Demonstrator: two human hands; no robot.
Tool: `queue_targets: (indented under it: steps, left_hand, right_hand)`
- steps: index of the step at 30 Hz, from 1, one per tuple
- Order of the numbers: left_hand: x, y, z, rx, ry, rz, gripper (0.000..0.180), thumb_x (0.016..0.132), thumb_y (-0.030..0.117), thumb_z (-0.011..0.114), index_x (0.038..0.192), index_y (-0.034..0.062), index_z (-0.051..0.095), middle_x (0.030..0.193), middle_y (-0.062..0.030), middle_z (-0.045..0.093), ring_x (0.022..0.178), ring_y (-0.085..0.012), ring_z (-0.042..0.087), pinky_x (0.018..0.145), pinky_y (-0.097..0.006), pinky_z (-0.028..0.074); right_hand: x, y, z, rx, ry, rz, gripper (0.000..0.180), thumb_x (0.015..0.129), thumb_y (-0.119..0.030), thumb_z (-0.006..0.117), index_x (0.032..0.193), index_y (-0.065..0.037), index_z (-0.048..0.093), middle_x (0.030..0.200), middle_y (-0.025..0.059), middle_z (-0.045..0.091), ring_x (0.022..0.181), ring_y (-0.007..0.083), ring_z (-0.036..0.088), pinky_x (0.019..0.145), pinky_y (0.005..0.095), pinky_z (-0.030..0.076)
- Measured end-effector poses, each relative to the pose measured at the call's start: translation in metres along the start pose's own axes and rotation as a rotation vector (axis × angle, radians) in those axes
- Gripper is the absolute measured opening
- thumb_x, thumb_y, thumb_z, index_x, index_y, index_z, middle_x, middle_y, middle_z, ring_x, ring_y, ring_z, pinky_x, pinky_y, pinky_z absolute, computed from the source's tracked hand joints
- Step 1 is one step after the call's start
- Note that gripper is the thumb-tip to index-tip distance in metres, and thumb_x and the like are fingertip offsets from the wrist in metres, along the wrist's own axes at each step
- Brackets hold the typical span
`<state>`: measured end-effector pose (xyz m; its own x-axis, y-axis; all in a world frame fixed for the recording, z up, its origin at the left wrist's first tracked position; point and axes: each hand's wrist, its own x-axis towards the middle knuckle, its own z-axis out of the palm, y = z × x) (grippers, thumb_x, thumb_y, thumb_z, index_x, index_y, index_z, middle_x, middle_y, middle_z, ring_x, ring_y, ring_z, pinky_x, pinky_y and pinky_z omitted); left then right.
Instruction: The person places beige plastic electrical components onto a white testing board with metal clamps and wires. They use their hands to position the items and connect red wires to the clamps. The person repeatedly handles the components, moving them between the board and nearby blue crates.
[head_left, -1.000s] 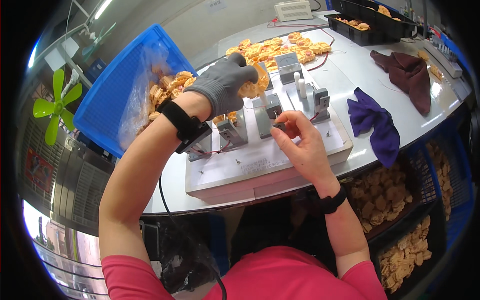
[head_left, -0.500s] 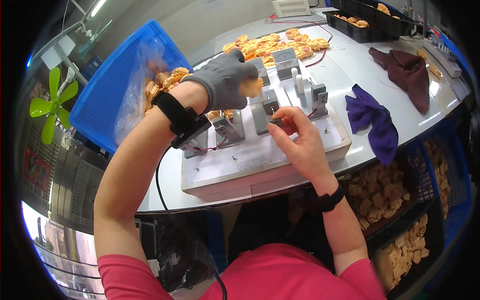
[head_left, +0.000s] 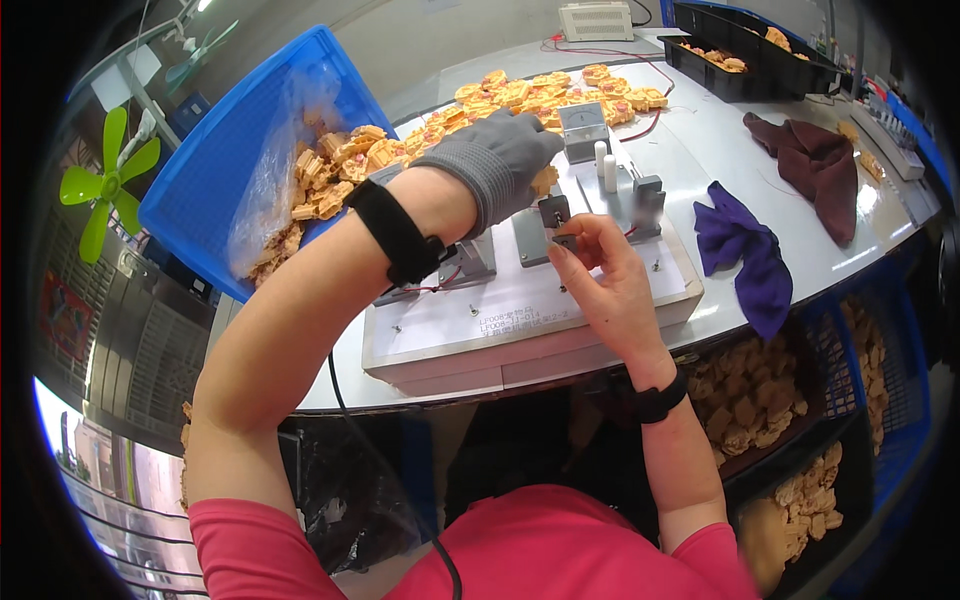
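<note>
My left hand (head_left: 500, 165), in a grey knit glove, reaches over a white fixture board (head_left: 440, 345). Its fingers are closed on a small orange plastic part (head_left: 544, 181), mostly hidden by the glove. Just below that part stands a dark grey clamp block (head_left: 554, 209) on a grey base plate. My bare right hand (head_left: 610, 285) pinches the front of this clamp block between thumb and fingers. Beside it, two white pegs (head_left: 608, 172) rise from another grey plate, and a small panel meter (head_left: 584, 125) stands behind.
Orange plastic parts (head_left: 520, 95) lie spread at the back. A tilted blue crate (head_left: 190, 200) with more parts stands at left. To the right lie a purple cloth (head_left: 745, 250) and a brown cloth (head_left: 815, 170). Black trays (head_left: 720, 80) and a power supply (head_left: 597, 20) stand behind.
My left hand has moved right with the orange part, now close above the clamp block. My right hand keeps its pinch with little movement. The view has shifted slightly.
</note>
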<state>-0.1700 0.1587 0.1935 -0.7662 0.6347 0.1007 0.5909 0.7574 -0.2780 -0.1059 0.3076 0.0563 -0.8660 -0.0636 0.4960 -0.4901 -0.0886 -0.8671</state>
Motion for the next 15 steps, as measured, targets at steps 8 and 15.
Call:
queue_targets:
  steps: [8, 15]
  left_hand:
    - [-0.008, 0.011, 0.015, -0.090, -0.120, -0.071, 0.044, 0.085, 0.011, 0.066, 0.128, 0.0090, 0.056, 0.107, -0.0137, 0.067, 0.094, -0.0358, 0.066, 0.083, -0.043, 0.053]
    - [-0.049, 0.002, -0.001, -0.400, -0.074, -0.027, 0.064, 0.085, 0.011, 0.064, 0.145, 0.0136, 0.041, 0.136, -0.0193, 0.051, 0.122, -0.0368, 0.052, 0.099, -0.041, 0.045]
  right_hand:
    - [0.000, -0.003, -0.003, -0.025, 0.011, -0.008, 0.023, 0.089, -0.014, 0.070, 0.107, -0.004, 0.061, 0.087, 0.0018, 0.058, 0.077, 0.0096, 0.053, 0.072, 0.0252, 0.048]
    - [0.001, 0.004, 0.006, -0.034, 0.030, -0.013, 0.027, 0.090, -0.014, 0.069, 0.112, -0.004, 0.059, 0.094, 0.0034, 0.059, 0.081, 0.0097, 0.054, 0.075, 0.0251, 0.048]
